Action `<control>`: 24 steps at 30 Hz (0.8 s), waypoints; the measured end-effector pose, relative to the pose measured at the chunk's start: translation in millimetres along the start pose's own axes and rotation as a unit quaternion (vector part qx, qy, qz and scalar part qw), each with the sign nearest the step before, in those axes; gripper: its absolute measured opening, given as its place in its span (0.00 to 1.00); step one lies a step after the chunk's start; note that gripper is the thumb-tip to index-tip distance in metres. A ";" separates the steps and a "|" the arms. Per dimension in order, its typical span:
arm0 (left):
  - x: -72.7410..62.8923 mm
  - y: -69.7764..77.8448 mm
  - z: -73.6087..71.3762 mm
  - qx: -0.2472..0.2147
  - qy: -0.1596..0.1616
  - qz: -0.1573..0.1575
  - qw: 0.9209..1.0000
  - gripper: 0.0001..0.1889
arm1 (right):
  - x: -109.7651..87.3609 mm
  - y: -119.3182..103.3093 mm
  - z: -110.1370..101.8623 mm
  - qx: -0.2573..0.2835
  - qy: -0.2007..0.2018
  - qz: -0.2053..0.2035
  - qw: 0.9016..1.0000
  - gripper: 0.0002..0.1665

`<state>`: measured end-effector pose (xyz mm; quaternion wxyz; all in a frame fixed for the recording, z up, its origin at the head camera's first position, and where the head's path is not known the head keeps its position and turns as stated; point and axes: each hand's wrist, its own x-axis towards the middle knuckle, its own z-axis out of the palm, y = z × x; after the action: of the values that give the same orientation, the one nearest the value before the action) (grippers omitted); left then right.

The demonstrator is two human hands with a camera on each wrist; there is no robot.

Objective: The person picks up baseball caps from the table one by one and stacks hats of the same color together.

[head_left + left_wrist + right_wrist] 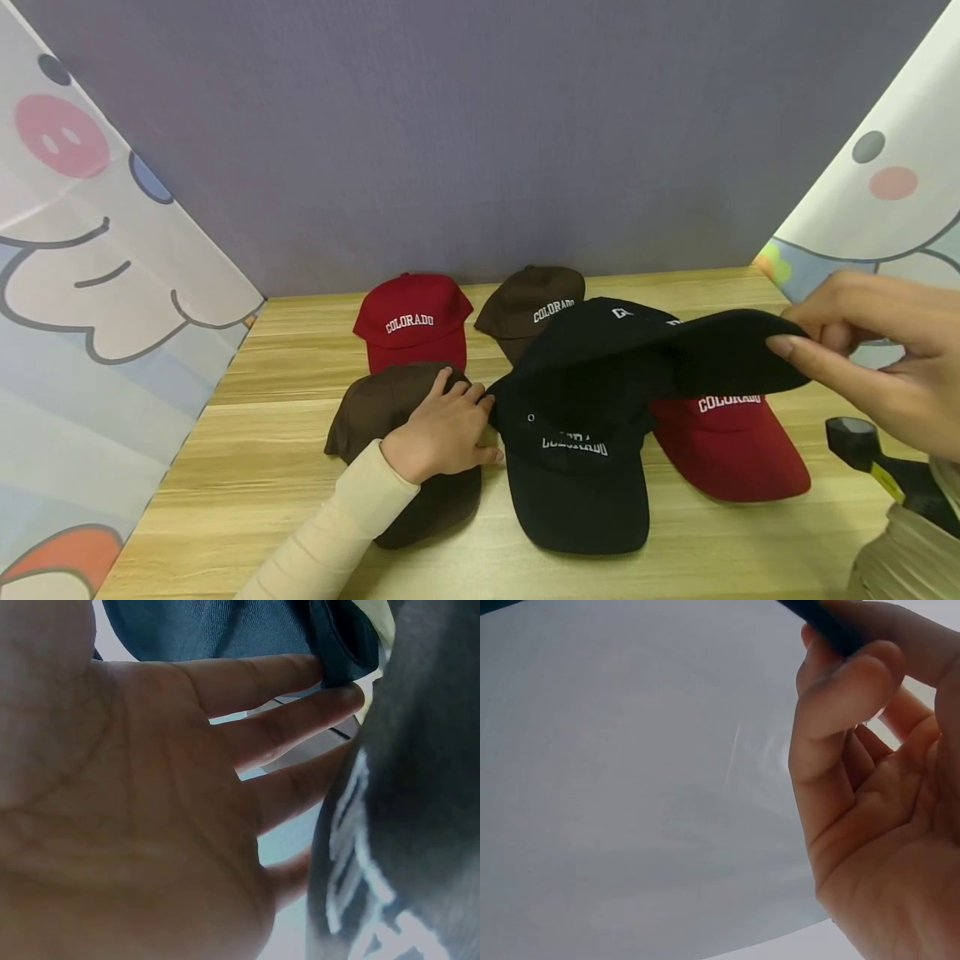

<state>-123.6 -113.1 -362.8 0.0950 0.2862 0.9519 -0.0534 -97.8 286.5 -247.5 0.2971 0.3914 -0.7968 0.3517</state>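
Note:
My right hand [892,350] pinches the brim of a black cap [738,354] between thumb and fingers. This cap is tilted, its brim raised, and overlaps another black cap [577,508] with white COLORADO lettering. In the right wrist view, the dark brim edge [826,624] sits between thumb and fingers. My left hand [446,429] rests over a brown cap [390,404], fingers spread toward the black caps. The left wrist view shows its palm [142,787] and fairly straight fingers, with a dark cap [247,630] right at the index finger.
At the back stand a red cap [412,308] and another brown cap [528,304]. A second red cap [738,458] lies under the raised brim on the right. All are on a wooden table [277,400], with a grey panel [480,150] behind and cartoon-printed panels at both sides.

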 end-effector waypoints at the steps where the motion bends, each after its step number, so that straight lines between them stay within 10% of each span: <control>1: 0.0 -0.1 0.1 0.000 -0.001 0.000 1.000 0.39 | -0.2 -1.1 0.0 0.000 -0.002 -0.002 1.000 0.06; 24: -0.1 0.1 0.1 -0.007 0.001 -0.003 1.000 0.39 | 9.8 -20.5 24.2 -0.071 -0.031 -0.072 0.994 0.07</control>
<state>-123.4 -113.1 -362.8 0.0959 0.2828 0.9533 -0.0465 -90.6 254.2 -247.4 0.3240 0.4367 -0.7981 0.2593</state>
